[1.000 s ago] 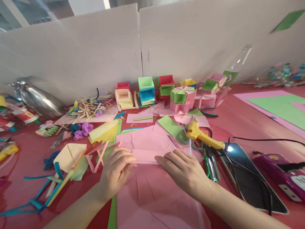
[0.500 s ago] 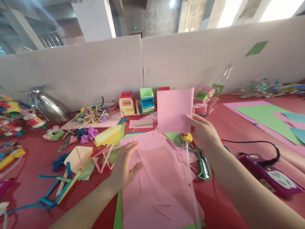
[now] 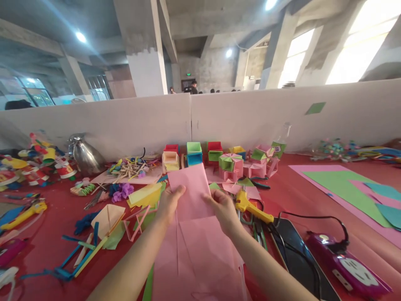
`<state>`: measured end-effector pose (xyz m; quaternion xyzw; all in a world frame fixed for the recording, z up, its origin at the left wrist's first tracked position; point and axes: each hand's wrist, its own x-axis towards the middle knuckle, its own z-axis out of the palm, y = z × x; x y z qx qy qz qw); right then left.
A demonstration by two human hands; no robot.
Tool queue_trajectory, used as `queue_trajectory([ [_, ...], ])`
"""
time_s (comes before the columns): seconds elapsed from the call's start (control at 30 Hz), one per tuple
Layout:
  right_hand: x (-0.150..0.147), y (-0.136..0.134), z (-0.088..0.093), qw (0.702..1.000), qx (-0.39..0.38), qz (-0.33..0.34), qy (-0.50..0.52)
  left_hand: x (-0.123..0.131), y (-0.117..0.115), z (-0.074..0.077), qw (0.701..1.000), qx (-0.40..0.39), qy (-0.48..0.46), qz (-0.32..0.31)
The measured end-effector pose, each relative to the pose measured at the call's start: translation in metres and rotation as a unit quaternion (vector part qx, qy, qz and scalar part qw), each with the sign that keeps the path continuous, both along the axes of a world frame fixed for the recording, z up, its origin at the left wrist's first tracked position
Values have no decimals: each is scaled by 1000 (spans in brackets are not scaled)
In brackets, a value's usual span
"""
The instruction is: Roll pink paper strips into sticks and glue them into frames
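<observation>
Held up off the red-covered bench (image 3: 46, 234) between both hands: a small pink rectangular paper sheet (image 3: 189, 184), tilted back, far edge highest. Pinched at the lower left edge by the left hand (image 3: 167, 205), thumb on the near face, fingers (image 3: 179, 191) closed on the paper. Pinched at the lower right edge by the right hand (image 3: 222, 211), fingers likewise shut on the sheet.

Directly below the fingers, lying flat: larger creased pink paper sheets (image 3: 203, 255). Just right of the right fingers: a yellow plastic glue gun (image 3: 250, 206), with a black flat-screened device (image 3: 293, 246) and a purple power strip (image 3: 344, 263) farther right. Left of the left fingers: yellow folded paper (image 3: 144, 194), a peach folded paper shape (image 3: 108, 214) and purple paper flowers (image 3: 123, 190). Beyond the fingers, against the white partition (image 3: 125, 121): a row of small coloured folded paper boxes (image 3: 194, 152). Far left of the fingers: a shiny metal kettle (image 3: 84, 154).
</observation>
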<state>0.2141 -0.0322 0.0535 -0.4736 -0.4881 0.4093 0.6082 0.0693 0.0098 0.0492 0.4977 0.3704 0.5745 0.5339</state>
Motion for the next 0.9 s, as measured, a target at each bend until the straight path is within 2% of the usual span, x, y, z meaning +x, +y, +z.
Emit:
queue_trajectory([
  [0.13, 5, -7, -15, 997, -6, 11, -73, -3, 0, -25, 999, -20, 18, -39],
  [0.17, 6, -7, -17, 996, -5, 11, -90, -6, 1, -29, 999, -11, 44, -18],
  [0.23, 9, -7, -19, 993, -2, 12, -120, -15, 2, -32, 988, 61, 113, 81],
  [0.3, 9, -8, -19, 983, 6, 19, -182, -25, 4, -27, 954, 179, 192, 144],
  [0.37, 8, -11, -17, 961, 27, 28, -274, -34, 4, -18, 911, 281, 283, 108],
  [0.4, 8, -13, -16, 946, 42, 31, -321, -37, 3, -13, 895, 303, 316, 85],
  [0.47, 7, -17, -15, 917, 74, 27, -390, -40, -1, -6, 889, 295, 344, 63],
  [0.53, 7, -19, -14, 892, 103, 18, -439, -40, -4, -1, 897, 273, 341, 65],
  [0.67, 11, -21, -10, 855, 149, -10, -496, -39, -5, 0, 906, 280, 310, 71],
  [0.8, 17, -19, -6, 865, 170, -30, -471, -41, -2, -1, 930, 236, 268, 85],
  [0.9, 21, -17, -5, 874, 175, -32, -452, -41, -3, 0, 948, 175, 263, 48],
])
